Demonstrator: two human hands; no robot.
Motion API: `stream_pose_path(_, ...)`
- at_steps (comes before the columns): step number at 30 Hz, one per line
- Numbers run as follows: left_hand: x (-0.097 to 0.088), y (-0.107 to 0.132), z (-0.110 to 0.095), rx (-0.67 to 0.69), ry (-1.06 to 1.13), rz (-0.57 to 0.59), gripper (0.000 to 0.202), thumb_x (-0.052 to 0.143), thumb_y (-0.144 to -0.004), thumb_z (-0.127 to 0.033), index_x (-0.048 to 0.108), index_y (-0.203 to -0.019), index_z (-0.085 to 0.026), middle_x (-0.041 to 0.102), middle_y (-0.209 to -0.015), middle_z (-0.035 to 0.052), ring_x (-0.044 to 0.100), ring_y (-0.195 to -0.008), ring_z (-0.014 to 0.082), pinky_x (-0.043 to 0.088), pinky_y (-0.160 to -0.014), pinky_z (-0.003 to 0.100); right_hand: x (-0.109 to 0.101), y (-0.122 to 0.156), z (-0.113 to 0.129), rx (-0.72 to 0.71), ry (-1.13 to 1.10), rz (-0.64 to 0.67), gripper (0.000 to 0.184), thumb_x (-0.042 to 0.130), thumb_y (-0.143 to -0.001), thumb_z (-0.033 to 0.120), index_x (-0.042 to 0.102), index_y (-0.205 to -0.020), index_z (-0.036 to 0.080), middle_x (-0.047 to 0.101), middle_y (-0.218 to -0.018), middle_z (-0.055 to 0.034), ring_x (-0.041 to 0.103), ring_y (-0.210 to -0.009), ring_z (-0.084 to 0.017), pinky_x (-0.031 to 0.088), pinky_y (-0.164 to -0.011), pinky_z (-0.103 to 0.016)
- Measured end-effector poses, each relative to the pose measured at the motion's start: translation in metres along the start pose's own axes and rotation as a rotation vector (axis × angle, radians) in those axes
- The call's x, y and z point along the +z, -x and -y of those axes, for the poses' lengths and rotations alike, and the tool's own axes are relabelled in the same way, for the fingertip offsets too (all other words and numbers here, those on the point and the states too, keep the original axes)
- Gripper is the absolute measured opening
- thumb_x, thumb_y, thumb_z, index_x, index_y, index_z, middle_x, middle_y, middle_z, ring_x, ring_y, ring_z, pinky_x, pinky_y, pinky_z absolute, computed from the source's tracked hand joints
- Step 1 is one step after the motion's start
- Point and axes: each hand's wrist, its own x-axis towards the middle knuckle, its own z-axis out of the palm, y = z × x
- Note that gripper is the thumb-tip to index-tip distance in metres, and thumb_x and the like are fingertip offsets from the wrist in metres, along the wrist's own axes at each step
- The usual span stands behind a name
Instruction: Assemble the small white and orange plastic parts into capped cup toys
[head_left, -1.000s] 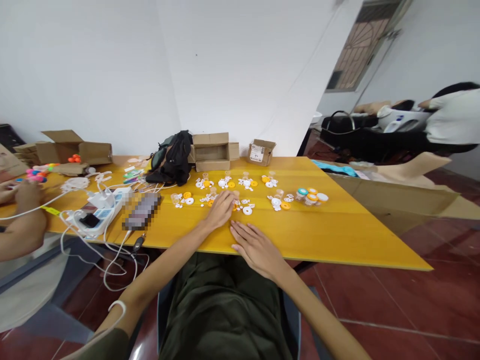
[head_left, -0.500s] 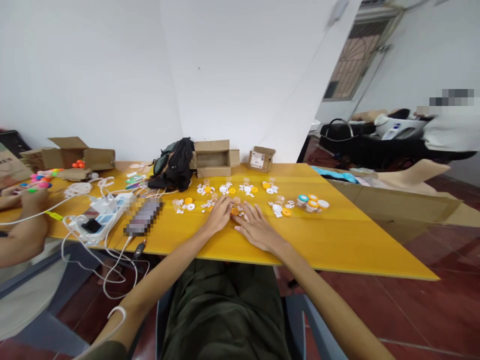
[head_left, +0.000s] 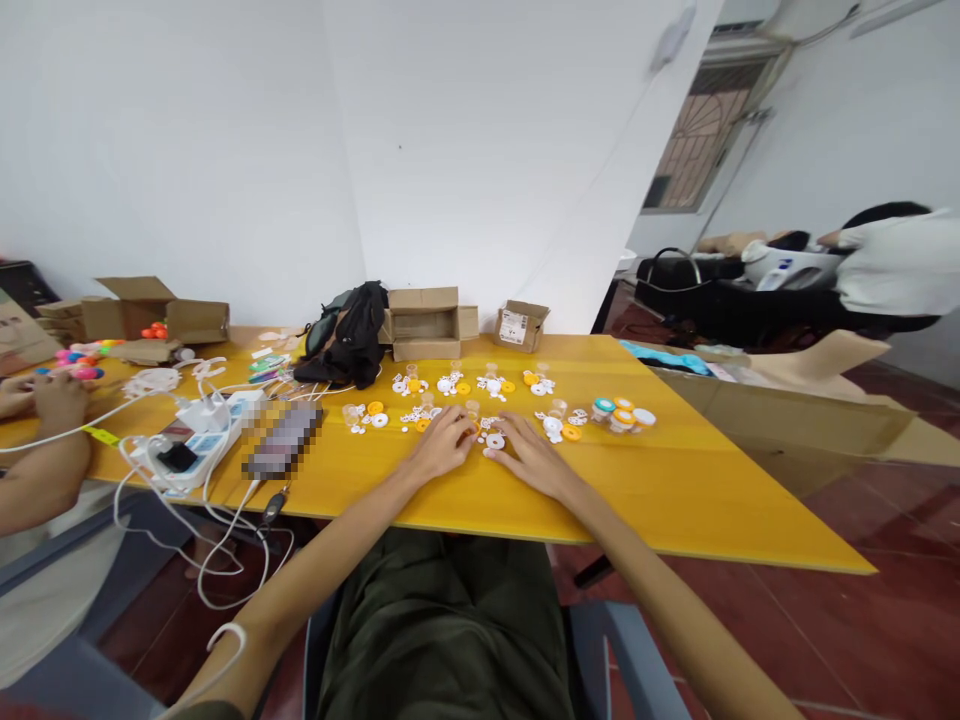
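My left hand [head_left: 445, 442] rests low over the table, fingers apart and slightly bent, over an orange round lid [head_left: 475, 428] that is mostly hidden beneath them. Whether the fingertips press on the lid is hard to see. My right hand [head_left: 534, 456] is open, palm down, its fingers spread beside a white disc with a centre hole [head_left: 495, 441]. The thumb tip lies close to that disc's near edge. Small white perforated pieces [head_left: 489, 424] lie between the hands. Just behind them stands a clear plastic cup [head_left: 472, 408].
Similar groups of cups, lids and white pieces [head_left: 553, 428] lie around. Lidded jars [head_left: 622, 414] stand at right. To the left are a phone [head_left: 283, 440], a power strip [head_left: 202, 445] and cables. A backpack [head_left: 352, 335] and cardboard boxes [head_left: 426, 348] line the wall. Another person's hands [head_left: 60, 398] are at far left.
My hands have moved apart slightly, the right one shifting rightward. The white disc between them now shows, and the orange lid is more covered by my left fingers. The view has tilted a little.
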Motion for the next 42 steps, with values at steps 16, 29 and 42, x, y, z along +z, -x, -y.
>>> stream_pose_path(16,-0.004,0.000,-0.005,0.101,-0.034,0.061,0.025,0.053,-0.092,-0.012,0.069,-0.106,-0.025,0.058,-0.118,0.0096,0.055,-0.115,0.0267,0.049,-0.101,0.044,0.002,-0.011,-0.011,-0.056,-0.095,0.015,0.041,0.045,-0.101,0.044,0.060,-0.138,0.032,0.058,-0.148,-0.0082,0.058,-0.134,-0.028,0.049,-0.111,-0.048)
stream_pose_path(29,-0.005,-0.001,-0.007,0.088,-0.036,0.101,0.019,0.055,-0.094,-0.017,0.071,-0.100,-0.024,0.056,-0.119,0.0105,0.053,-0.118,0.0275,0.047,-0.104,0.044,-0.039,0.025,-0.039,0.080,0.204,-0.314,0.039,0.039,-0.100,0.034,0.064,-0.130,0.028,0.068,-0.131,-0.0134,0.062,-0.123,-0.035,0.046,-0.106,-0.058)
stream_pose_path(42,-0.009,-0.003,-0.013,0.101,-0.047,0.109,0.014,0.058,-0.094,-0.022,0.070,-0.101,-0.022,0.056,-0.124,0.0107,0.053,-0.117,0.0274,0.047,-0.103,0.043,-0.078,0.029,-0.104,0.233,0.661,-0.330,0.021,0.052,-0.090,0.021,0.072,-0.098,0.020,0.074,-0.117,-0.0166,0.064,-0.111,-0.033,0.047,-0.087,-0.043)
